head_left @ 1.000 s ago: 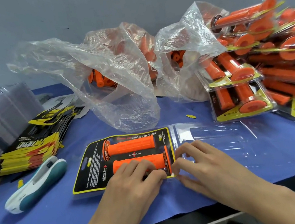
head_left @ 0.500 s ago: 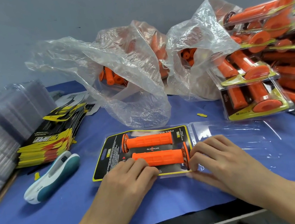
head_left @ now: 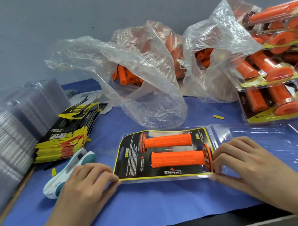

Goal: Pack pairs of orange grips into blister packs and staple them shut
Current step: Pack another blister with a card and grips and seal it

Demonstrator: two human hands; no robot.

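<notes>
An open blister pack (head_left: 131,157) with a black and yellow card lies on the blue mat in front of me. Two orange grips, the far grip (head_left: 166,141) and the near grip (head_left: 178,160), lie side by side in its tray. The clear lid half (head_left: 258,134) is folded out flat to the right. My left hand (head_left: 86,183) pinches the pack's near left corner. My right hand (head_left: 241,159) pinches the near right corner beside the near grip's flange. A white and teal stapler (head_left: 68,172) lies just left of my left hand.
Two clear bags (head_left: 142,98) of loose orange grips stand behind the pack. Finished packs (head_left: 277,102) pile up at the right. A stack of printed cards (head_left: 66,141) and stacks of clear blister shells (head_left: 4,137) sit at the left. The table edge runs close below my wrists.
My left hand has slid from the near grip to the pack's near left corner. My right hand stays at the near right corner. The view has turned left.
</notes>
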